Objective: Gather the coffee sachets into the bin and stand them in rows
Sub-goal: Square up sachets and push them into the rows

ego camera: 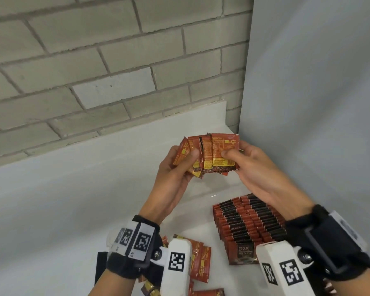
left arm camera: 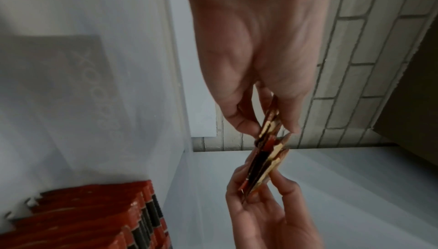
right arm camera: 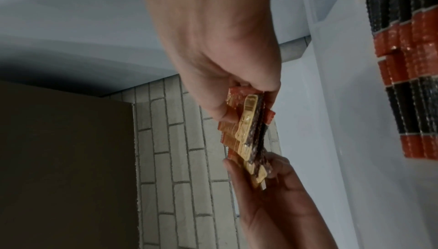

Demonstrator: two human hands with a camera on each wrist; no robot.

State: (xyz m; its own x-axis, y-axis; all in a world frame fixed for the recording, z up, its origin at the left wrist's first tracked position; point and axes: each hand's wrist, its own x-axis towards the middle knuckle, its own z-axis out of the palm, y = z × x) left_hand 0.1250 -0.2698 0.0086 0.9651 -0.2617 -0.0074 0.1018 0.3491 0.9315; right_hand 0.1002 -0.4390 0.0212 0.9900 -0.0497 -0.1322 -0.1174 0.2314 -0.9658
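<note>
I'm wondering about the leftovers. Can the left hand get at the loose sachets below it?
Probably not yet: the left hand and right hand both grip a fan of sachets. The loose sachets lie uncovered below.

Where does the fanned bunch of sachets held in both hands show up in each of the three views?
Head: bunch of sachets at centre, pinched between left hand and right hand.
Left wrist: edge-on, right of centre.
Right wrist: edge-on, right of centre.
Shared landmark: the rows of standing sachets, lower left in left wrist, upper right in right wrist.
</note>
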